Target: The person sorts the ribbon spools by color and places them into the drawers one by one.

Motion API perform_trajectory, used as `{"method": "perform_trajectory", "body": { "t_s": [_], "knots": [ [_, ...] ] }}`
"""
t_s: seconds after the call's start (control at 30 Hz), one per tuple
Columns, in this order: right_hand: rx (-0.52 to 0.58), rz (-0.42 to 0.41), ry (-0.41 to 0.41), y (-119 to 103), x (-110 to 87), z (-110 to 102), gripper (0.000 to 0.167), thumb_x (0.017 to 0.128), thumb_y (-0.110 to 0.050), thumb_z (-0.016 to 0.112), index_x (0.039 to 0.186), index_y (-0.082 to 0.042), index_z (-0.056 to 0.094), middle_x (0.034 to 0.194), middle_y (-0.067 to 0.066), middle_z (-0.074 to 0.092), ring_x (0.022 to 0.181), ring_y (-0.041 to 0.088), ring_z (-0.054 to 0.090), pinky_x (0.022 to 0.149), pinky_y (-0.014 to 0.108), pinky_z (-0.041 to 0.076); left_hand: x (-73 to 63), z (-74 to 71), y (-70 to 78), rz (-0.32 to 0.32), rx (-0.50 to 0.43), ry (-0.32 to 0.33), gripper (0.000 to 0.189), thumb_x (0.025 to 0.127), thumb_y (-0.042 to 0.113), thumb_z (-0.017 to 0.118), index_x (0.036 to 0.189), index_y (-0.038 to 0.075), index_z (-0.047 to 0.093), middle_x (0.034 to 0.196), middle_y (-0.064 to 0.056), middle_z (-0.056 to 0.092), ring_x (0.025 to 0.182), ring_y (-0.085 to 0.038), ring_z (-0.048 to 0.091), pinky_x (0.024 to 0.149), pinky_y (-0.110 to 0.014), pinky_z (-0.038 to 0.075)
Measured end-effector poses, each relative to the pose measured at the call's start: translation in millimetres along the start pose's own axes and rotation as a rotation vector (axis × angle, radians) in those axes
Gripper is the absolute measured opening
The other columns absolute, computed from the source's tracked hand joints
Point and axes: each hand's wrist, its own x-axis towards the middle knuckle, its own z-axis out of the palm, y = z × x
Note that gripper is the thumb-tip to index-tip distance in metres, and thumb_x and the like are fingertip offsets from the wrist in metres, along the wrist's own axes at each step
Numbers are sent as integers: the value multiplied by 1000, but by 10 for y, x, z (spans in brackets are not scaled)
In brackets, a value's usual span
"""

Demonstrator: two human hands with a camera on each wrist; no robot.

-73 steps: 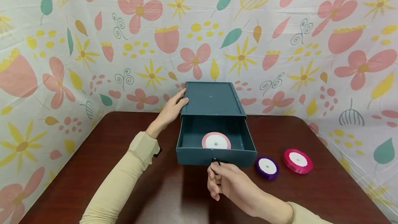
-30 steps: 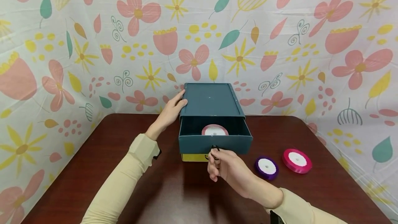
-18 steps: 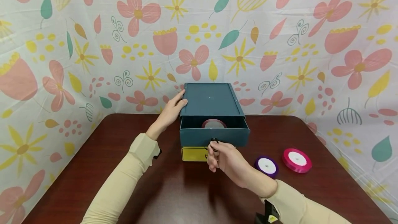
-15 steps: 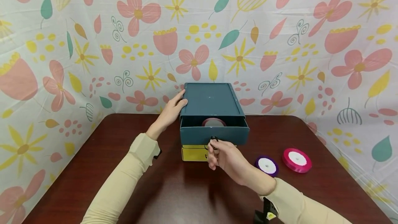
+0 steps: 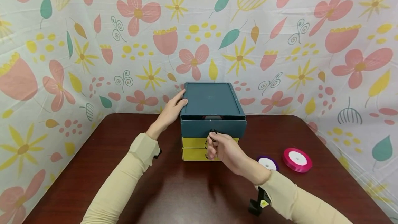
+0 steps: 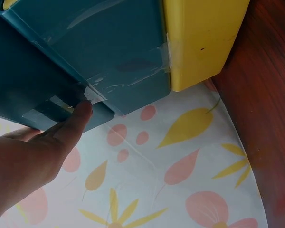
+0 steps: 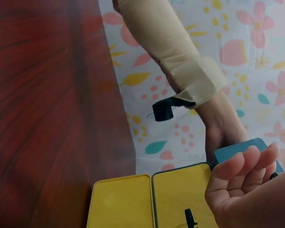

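Note:
A small drawer cabinet (image 5: pixel 209 98) with a dark teal top stands against the back cloth in the head view. Its top drawer (image 5: pixel 196 128) sticks out slightly, leaving a narrow gap under the lid. Through that gap shows the edge of a pink-rimmed ribbon spool (image 5: pixel 212 117). My right hand (image 5: pixel 230 151) pinches the black drawer handle (image 5: pixel 213 131) between thumb and finger. On the cabinet's left side rests my left hand (image 5: pixel 169 113), fingers extended; the left wrist view shows a fingertip against the teal wall (image 6: pixel 109 52).
Two yellow drawers (image 5: pixel 193 148) lie closed beneath the teal one. On the brown table (image 5: pixel 174 196), to the right, are a purple ribbon spool (image 5: pixel 268 163), partly behind my right wrist, and a magenta ribbon spool (image 5: pixel 297 160). A floral cloth (image 5: pixel 149 27) hangs behind.
My right hand has pushed the top drawer inward, away from me, from far out to nearly closed. The spool inside has gone mostly under the lid. My left hand stays in place.

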Motion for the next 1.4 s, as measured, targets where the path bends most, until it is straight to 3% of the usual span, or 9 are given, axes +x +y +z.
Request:
{"method": "perform_trajectory", "body": {
  "t_s": [0.53,0.77,0.93,1.07,1.23,1.4],
  "knots": [
    [14,0,14,-35,174,-103,35,107,-30,32,82,-9,46,62,-1,43,60,16,45,67,30,41,4,-16,6,-8,-23,-12,58,103,45,37,156,30,18,162,-6,19,148,-26,25,116,-51,28],
    [-42,-5,-62,117,139,-99,39,105,-40,36,86,-9,50,62,-2,48,59,16,48,67,30,45,10,-20,-14,4,-18,-6,59,103,46,37,156,29,18,162,-6,20,148,-26,25,116,-51,28],
    [-77,137,-148,410,72,-88,36,101,-40,46,88,-8,54,64,-2,50,58,13,50,61,26,47,2,-15,-25,9,-11,-3,58,103,44,37,156,28,18,161,-7,20,147,-27,27,115,-51,29],
    [-47,242,-92,549,103,-143,41,99,-47,48,95,-7,58,64,-4,51,58,12,49,61,26,48,1,-13,-20,12,-11,4,58,103,43,37,156,27,19,161,-7,21,146,-27,28,115,-51,29],
    [60,235,-15,564,199,-226,44,100,-48,44,103,-8,60,66,-5,51,61,12,46,64,27,44,8,-7,-17,14,-14,1,57,104,42,37,156,27,19,161,-9,21,146,-28,28,115,-51,30],
    [112,207,17,532,255,-234,34,105,-36,39,99,-12,63,64,-6,48,61,12,44,67,28,41,9,-8,-24,13,-15,-3,57,104,43,36,156,28,18,161,-9,20,147,-29,26,116,-52,28]
  ]
}}
